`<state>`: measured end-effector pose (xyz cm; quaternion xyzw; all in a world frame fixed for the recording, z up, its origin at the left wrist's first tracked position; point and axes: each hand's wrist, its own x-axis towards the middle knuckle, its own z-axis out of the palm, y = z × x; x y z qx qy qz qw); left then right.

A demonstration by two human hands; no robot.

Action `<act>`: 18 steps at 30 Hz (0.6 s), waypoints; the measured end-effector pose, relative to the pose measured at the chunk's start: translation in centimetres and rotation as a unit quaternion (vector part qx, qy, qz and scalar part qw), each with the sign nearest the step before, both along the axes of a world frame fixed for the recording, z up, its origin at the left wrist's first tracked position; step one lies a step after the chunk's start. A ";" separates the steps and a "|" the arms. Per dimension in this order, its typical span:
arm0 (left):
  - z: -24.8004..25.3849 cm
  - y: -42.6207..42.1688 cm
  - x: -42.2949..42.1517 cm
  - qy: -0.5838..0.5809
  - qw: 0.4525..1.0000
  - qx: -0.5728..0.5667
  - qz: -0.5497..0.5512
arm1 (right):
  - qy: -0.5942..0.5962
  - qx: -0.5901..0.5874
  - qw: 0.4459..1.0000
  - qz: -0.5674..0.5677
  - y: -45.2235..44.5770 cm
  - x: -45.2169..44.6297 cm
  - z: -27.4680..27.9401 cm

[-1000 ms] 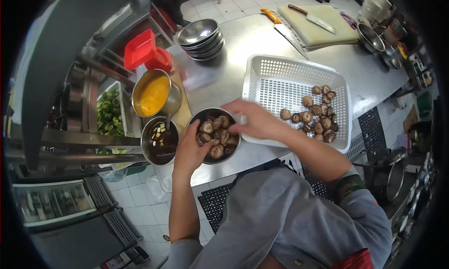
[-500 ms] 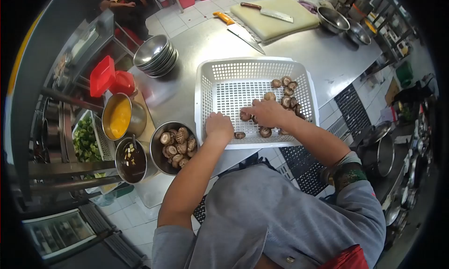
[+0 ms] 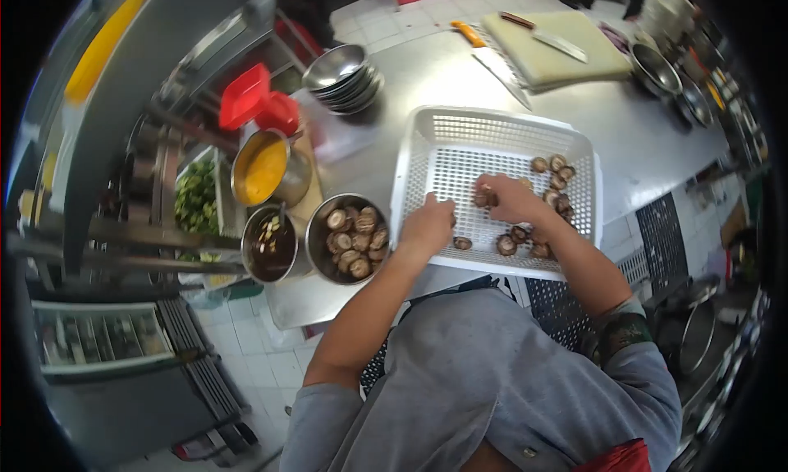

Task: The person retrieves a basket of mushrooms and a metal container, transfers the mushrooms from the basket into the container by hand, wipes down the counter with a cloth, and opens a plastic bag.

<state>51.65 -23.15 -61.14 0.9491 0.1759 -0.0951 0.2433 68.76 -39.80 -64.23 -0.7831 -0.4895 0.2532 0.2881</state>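
Brown mushrooms (image 3: 558,163) lie spread over the right part of a white perforated basket (image 3: 502,121). Inside the basket, my right hand (image 3: 507,197) has its fingers closed on a mushroom (image 3: 483,199). My left hand (image 3: 428,226) is over the basket's left side, its fingers curled together; what they hold, if anything, is hidden. A single mushroom (image 3: 462,243) rests on the basket floor to the right of that hand. Left of the basket, a steel bowl (image 3: 312,246) is filled with mushrooms (image 3: 359,240).
Pots of yellow liquid (image 3: 264,170) and dark sauce (image 3: 271,240) stand at left. Behind are stacked steel bowls (image 3: 349,82) and red containers (image 3: 246,97). Two knives, one orange-handled (image 3: 501,74), and a cutting board (image 3: 566,66) lie at the back. People's legs show beyond.
Both hands have left the mushroom bowl for the basket. Since half a second ago, my right hand has closed on a mushroom. The camera view has shifted.
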 end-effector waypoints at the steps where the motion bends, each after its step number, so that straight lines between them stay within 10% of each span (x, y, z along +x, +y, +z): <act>1: 1.2 0.3 -0.9 -0.056 0.998 -0.017 0.015 | 0.038 -0.025 0.999 -0.012 0.3 0.3 0.8; 7: 9.0 6.6 -9.2 -0.201 0.948 -0.036 0.244 | -0.069 -0.094 0.992 -0.039 2.1 -1.3 2.6; 10: 4.1 13.6 -13.5 -0.138 0.948 -0.158 0.240 | -0.151 -0.186 0.969 -0.056 3.9 -3.2 1.3; 18: 6.7 11.2 -19.8 -0.265 0.952 0.005 0.155 | -0.121 -0.182 0.971 -0.100 5.2 -3.7 2.0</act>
